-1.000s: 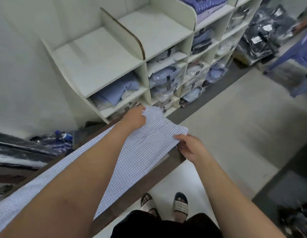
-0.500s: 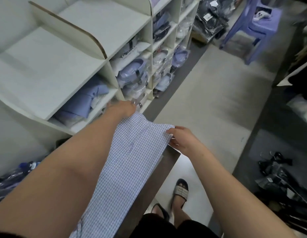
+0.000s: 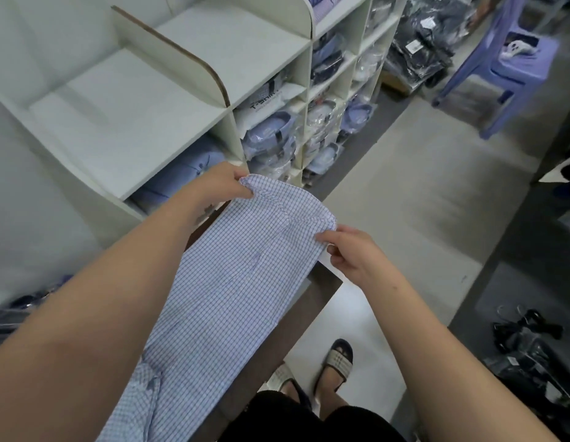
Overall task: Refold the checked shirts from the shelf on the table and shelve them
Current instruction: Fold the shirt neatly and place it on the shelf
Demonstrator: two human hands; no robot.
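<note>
A blue-and-white checked shirt (image 3: 232,282) lies stretched lengthwise along the dark brown table (image 3: 296,317). My left hand (image 3: 224,181) pinches the shirt's far left corner, which is bunched at the fingertips. My right hand (image 3: 350,253) pinches the far right corner near the table's end. The far end of the shirt is raised a little between both hands. The white shelf unit (image 3: 168,100) stands just beyond the table, with folded blue shirts (image 3: 181,180) in its nearest cubby. My forearms cover the shirt's left edge.
Other cubbies hold bagged shirts (image 3: 270,138). A purple plastic stool (image 3: 506,62) stands at the far right, with dark bagged clothes (image 3: 427,36) piled beside it. More dark bags (image 3: 532,349) lie on the floor at right. My sandalled feet (image 3: 336,362) are below the table edge.
Both hands have pulled the shirt's far end back and lifted it slightly, bunching the corners in a pinch. The view has tilted a little to the right.
</note>
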